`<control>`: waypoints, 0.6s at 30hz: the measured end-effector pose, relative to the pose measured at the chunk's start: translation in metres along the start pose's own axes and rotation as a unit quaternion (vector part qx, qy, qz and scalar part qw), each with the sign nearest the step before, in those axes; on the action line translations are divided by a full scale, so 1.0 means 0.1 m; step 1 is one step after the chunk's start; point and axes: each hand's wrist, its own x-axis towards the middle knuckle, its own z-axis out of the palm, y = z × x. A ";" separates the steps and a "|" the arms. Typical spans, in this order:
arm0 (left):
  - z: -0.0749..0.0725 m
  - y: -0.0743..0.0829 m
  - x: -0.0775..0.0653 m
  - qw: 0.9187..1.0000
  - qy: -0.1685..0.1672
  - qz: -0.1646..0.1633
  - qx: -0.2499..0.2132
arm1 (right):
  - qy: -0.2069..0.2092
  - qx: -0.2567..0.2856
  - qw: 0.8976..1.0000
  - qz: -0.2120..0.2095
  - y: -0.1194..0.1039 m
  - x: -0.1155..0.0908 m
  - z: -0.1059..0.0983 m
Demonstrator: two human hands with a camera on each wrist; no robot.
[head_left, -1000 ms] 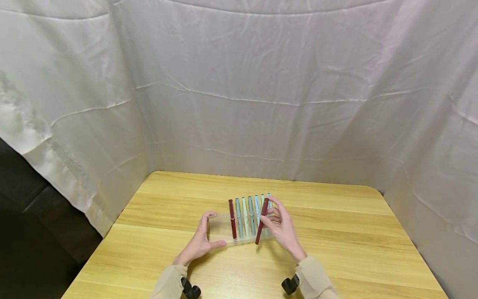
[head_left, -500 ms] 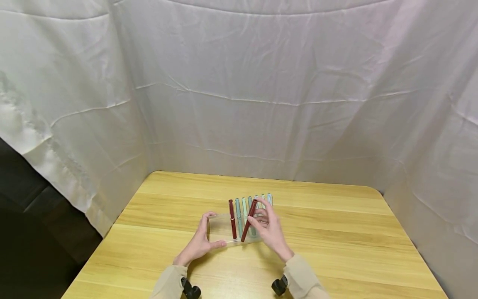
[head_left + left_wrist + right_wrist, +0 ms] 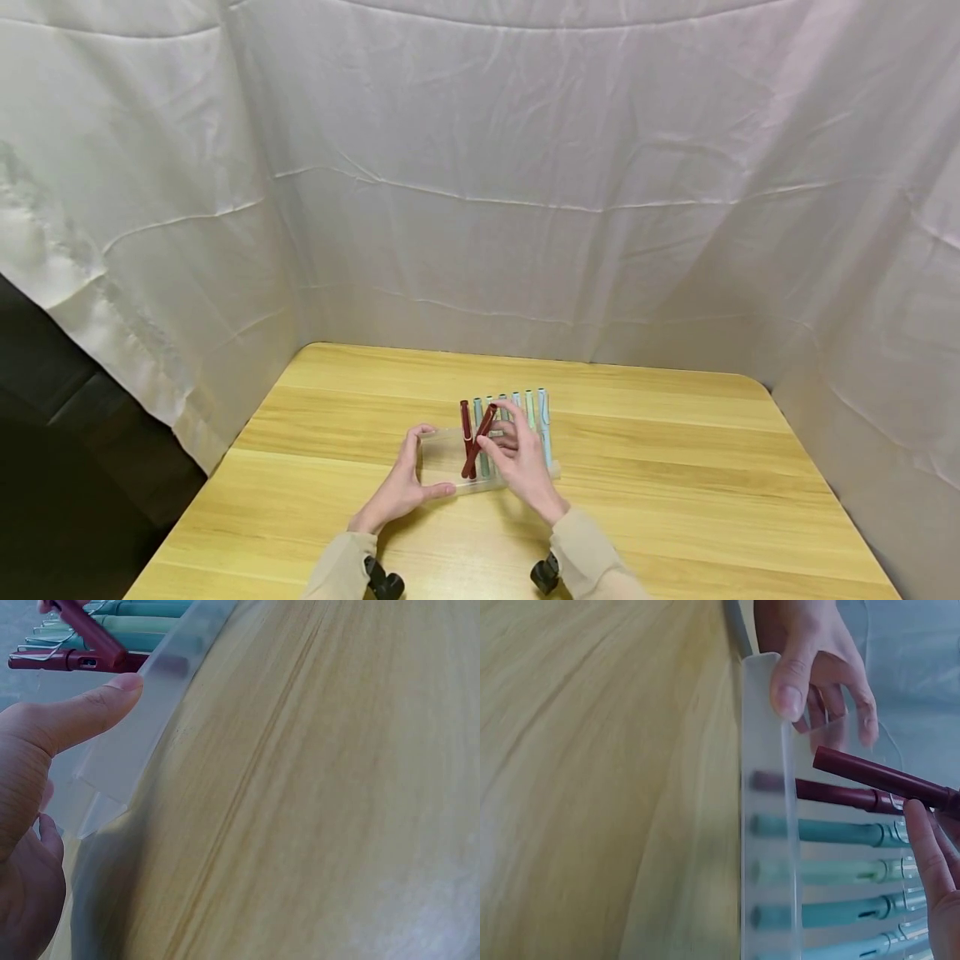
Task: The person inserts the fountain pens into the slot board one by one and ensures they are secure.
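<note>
A clear plastic pen case [image 3: 441, 457] lies on the table with a row of capped pens in its right part. My left hand [image 3: 401, 483] grips its left end, thumb on the near wall [image 3: 127, 742] and fingers at the far side. My right hand [image 3: 522, 467] pinches a dark red pen [image 3: 885, 777] between thumb and fingers, tilted above the row. In the head view the held pen crosses over another dark red pen [image 3: 465, 417], the leftmost in the case. To its right lie teal, pale green and light blue pens [image 3: 545, 425], partly hidden by the right hand.
The wooden table [image 3: 675, 467] extends around the case on all sides. Pale grey curtains [image 3: 480, 183] hang behind and beside it. Dark fabric [image 3: 67, 450] is at the far left. Black wrist cameras [image 3: 545, 575] sit near both cuffs.
My right hand has moved left across the row with the dark red pen, uncovering the light blue pens on the right. The left hand and the case have stayed put.
</note>
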 end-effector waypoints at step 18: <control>0.01 0.00 0.00 1.000 0.008 0.008 -0.017 | -0.057 -0.084 0.994 -0.046 0.04 -0.03 0.17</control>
